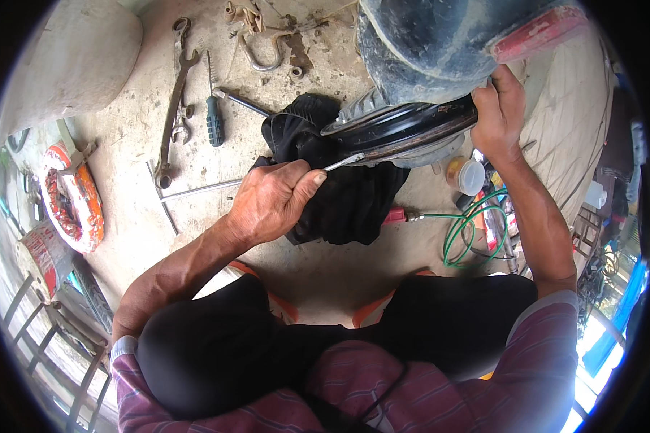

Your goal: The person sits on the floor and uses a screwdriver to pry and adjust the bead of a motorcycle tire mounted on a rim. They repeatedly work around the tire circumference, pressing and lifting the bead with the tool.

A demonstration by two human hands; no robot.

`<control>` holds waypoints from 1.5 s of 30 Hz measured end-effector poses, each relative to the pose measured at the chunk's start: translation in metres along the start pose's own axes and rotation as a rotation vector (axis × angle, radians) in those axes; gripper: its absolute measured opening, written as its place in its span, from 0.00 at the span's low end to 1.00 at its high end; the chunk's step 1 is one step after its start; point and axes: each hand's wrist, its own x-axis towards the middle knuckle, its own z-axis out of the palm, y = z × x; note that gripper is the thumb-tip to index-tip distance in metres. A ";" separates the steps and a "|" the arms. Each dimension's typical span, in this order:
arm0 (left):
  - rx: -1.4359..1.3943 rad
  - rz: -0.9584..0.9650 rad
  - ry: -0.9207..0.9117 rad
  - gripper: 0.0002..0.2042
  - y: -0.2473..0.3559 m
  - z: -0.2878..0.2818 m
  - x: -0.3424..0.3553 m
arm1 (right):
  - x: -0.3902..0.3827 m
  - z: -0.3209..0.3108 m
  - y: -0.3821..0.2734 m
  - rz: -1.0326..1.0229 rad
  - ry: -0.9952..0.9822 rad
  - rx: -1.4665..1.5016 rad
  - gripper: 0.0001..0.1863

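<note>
Head view: left grip (278,196) clenches metal bar (345,162); right grip (499,112), against wheel (404,132), I can't tell (red label (56,261) illegible).

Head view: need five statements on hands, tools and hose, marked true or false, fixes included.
1. The left hand is closed around a metal tool. True.
2. The right hand lies flat on the floor. False: the right hand is up at the wheel.
3. The screwdriver lies right of the long wrench. True.
4. The green hose is on the person's left. False: the green hose is on the right.
5. Black cloth is bunched by the wheel. True.
</note>
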 end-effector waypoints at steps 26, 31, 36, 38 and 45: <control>-0.147 -0.049 -0.094 0.23 -0.002 0.004 0.019 | 0.004 -0.012 0.012 0.032 0.027 -0.024 0.12; 0.010 0.071 0.027 0.21 0.026 -0.002 0.023 | 0.001 -0.008 0.005 0.090 0.001 0.034 0.11; 0.004 0.030 -0.039 0.21 0.043 -0.016 0.029 | 0.001 -0.003 -0.003 -0.018 -0.025 -0.005 0.09; -0.004 -0.005 -0.058 0.21 0.039 -0.018 0.019 | 0.001 -0.001 -0.003 0.027 -0.014 0.026 0.09; 0.192 0.001 -0.120 0.21 0.088 -0.038 0.056 | -0.002 0.003 0.000 -0.106 0.026 -0.046 0.12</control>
